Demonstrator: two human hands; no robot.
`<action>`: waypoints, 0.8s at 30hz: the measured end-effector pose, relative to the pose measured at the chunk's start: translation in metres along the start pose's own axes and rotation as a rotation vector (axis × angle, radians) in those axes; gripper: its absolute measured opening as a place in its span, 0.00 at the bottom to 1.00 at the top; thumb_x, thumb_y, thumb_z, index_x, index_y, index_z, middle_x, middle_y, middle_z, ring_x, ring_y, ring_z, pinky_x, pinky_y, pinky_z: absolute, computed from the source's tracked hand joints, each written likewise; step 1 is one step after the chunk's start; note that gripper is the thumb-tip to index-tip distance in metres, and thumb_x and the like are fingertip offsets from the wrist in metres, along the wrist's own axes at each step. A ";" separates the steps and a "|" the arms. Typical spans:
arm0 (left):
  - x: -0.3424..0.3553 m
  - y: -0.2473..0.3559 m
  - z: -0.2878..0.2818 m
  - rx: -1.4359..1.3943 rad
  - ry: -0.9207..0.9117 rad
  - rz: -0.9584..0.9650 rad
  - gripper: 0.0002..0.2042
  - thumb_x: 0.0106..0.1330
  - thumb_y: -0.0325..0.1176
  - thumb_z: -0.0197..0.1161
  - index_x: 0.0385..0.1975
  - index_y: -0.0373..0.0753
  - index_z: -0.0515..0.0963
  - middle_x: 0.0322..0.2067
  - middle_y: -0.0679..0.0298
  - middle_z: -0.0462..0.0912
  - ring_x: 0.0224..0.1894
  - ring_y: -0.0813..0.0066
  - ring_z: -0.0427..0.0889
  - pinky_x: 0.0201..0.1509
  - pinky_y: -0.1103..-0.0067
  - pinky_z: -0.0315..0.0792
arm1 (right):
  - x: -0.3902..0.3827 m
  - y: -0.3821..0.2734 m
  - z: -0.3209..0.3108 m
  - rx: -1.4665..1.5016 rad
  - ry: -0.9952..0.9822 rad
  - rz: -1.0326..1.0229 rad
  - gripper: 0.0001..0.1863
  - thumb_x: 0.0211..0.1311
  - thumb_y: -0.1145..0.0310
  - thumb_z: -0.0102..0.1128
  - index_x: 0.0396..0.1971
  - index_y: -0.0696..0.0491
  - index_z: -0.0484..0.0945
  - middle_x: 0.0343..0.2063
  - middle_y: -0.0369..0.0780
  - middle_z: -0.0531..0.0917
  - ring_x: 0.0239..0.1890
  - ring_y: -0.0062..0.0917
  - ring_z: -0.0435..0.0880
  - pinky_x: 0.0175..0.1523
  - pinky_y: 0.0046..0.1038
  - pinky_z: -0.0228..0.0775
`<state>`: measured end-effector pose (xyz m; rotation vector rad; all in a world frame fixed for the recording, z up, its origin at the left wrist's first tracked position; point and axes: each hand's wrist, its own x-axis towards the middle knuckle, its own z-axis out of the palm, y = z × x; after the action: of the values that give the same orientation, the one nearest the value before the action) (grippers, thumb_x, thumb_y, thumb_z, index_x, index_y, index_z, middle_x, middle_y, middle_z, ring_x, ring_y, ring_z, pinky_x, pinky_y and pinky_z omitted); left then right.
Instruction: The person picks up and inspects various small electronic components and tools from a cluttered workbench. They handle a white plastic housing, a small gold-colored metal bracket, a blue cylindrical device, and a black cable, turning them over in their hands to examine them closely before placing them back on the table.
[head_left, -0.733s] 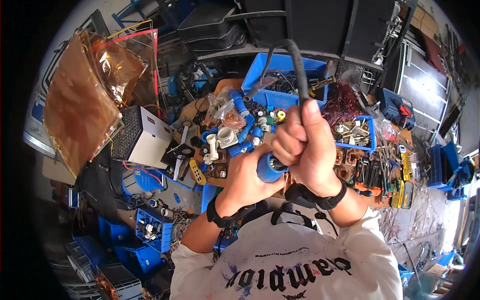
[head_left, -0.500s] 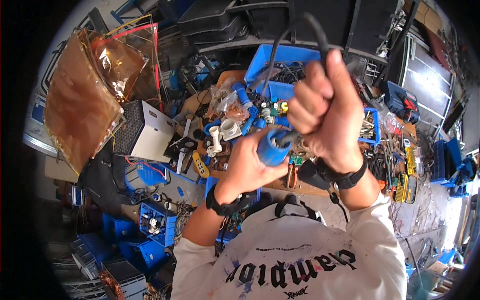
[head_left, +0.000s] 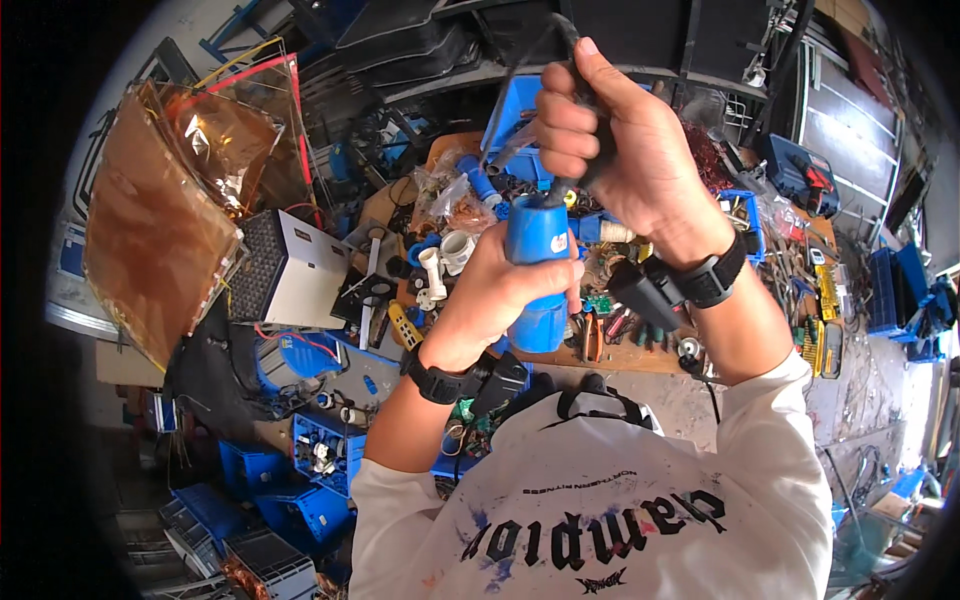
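A blue tubular plug housing (head_left: 537, 237) stands upright in front of my chest, with my left hand (head_left: 490, 300) wrapped round it and the thumb across its front. Above it, my right hand (head_left: 645, 160) is closed in a fist round a thick black cable (head_left: 566, 32). The cable enters the housing's top and comes out above the right fist, looping over to the left. What is inside the housing is hidden from here. Similar blue plug parts (head_left: 478, 178) lie on the cluttered workbench (head_left: 640, 357) beyond my hands.
White plastic pipe fittings (head_left: 430, 270) and a yellow remote-like controller (head_left: 403, 325) lie left of my hands. Blue crates (head_left: 505, 115) stand at the back. Right, there are hand tools and a yellow-edged bit case (head_left: 826, 345). A white box-shaped unit (head_left: 300, 270) stands at left.
The housing has turned from its open end facing me to upright. My right fist has moved up and left with the cable, and my left hand still grips the housing.
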<state>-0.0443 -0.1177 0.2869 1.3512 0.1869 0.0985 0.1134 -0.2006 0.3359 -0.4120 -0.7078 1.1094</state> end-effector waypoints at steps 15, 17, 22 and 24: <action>0.017 0.011 -0.040 -1.249 -0.028 -0.161 0.18 0.67 0.48 0.61 0.32 0.36 0.73 0.31 0.60 0.77 0.39 0.66 0.80 0.48 0.67 0.77 | -0.074 0.062 0.008 -0.655 0.345 -0.050 0.25 0.70 0.63 0.55 0.60 0.62 0.66 0.52 0.43 0.77 0.56 0.25 0.74 0.61 0.28 0.66; 0.014 0.011 -0.042 -1.297 -0.106 -0.129 0.18 0.67 0.47 0.61 0.34 0.36 0.73 0.34 0.60 0.77 0.42 0.66 0.79 0.52 0.67 0.75 | -0.078 0.075 0.014 -0.638 0.336 -0.149 0.24 0.68 0.69 0.57 0.60 0.61 0.65 0.52 0.42 0.76 0.56 0.25 0.74 0.60 0.28 0.67; 0.001 0.018 -0.037 -1.476 -0.220 -0.110 0.15 0.67 0.42 0.61 0.38 0.34 0.71 0.38 0.59 0.75 0.47 0.65 0.76 0.59 0.68 0.71 | -0.075 0.087 0.029 -0.823 0.334 -0.287 0.25 0.61 0.74 0.62 0.58 0.60 0.68 0.52 0.43 0.75 0.54 0.27 0.76 0.57 0.31 0.71; -0.001 0.017 -0.040 -1.485 -0.217 -0.099 0.15 0.68 0.40 0.60 0.39 0.32 0.71 0.40 0.58 0.75 0.48 0.64 0.76 0.60 0.67 0.71 | -0.072 0.092 0.034 -0.892 0.351 -0.339 0.25 0.59 0.74 0.65 0.56 0.59 0.69 0.51 0.43 0.74 0.53 0.28 0.77 0.55 0.32 0.73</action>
<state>-0.0526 -0.0759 0.2953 -0.1328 -0.0319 -0.0097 0.0100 -0.2308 0.2801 -1.1637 -0.8917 0.3313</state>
